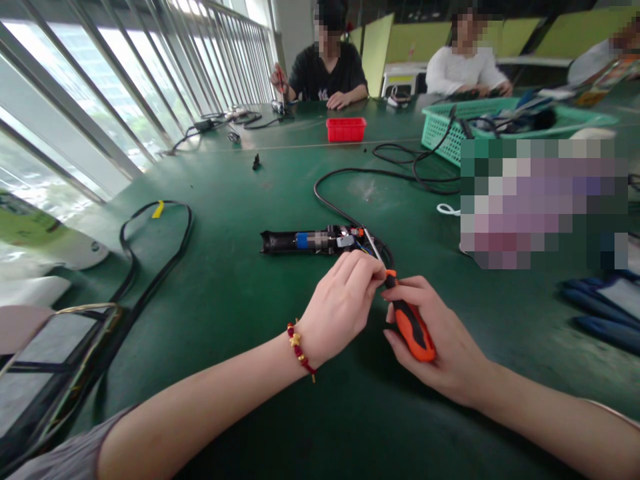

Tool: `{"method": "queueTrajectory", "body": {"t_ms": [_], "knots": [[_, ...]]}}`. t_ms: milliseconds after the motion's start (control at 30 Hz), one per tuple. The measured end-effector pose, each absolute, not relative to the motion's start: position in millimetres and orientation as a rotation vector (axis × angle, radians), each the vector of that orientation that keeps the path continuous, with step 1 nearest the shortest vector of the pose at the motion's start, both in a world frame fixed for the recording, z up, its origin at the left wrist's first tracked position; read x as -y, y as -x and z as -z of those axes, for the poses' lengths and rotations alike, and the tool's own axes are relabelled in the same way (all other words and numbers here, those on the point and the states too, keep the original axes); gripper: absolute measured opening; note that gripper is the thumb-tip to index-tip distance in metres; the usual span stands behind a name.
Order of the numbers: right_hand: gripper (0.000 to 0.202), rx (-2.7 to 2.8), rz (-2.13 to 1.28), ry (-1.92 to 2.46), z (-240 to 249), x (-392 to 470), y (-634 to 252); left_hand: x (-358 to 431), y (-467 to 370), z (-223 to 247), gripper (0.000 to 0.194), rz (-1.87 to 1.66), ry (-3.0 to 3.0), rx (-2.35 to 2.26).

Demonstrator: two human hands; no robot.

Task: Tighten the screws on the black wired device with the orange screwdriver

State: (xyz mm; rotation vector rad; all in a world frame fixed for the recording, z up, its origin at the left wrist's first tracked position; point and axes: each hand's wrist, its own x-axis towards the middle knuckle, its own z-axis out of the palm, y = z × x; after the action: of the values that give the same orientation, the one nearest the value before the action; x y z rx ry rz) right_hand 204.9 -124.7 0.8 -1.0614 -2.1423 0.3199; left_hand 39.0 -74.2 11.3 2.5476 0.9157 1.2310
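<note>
My right hand (440,333) is wrapped round the orange and black handle of a screwdriver (414,330). The fingers of my left hand (345,300) are closed, their tips at the collar where the metal shaft leaves the handle. That shaft slants up and away to an open black device housing (285,243), which lies flat with a blue-banded cylinder, a small silvery part and thin wires showing inside. The tip rests by the housing's right end, and exactly what it touches is too small to tell. My left hand hides part of the device's near side.
A black cord (345,171) runs from the device to a green basket (443,137) of tools. A red tray (346,130) and a small black piece (257,162) stand farther back. Blue gloves (600,320) lie right; a looped cable (187,227) lies left. Several people sit opposite.
</note>
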Motion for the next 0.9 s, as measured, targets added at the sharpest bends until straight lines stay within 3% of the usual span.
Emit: {"method": "queueTrajectory", "body": {"t_ms": [267, 900], "knots": [[0.044, 2.006, -0.664, 0.922, 4.7, 126.3, -210.7, 77.0, -35.6, -9.3, 0.012, -1.282, -2.488, -0.832], [0.042, 1.978, -0.635, 0.931, 4.1, 122.6, -212.7, 77.9, -33.8, -7.4, 0.008, -1.353, -2.387, -0.869]]}}
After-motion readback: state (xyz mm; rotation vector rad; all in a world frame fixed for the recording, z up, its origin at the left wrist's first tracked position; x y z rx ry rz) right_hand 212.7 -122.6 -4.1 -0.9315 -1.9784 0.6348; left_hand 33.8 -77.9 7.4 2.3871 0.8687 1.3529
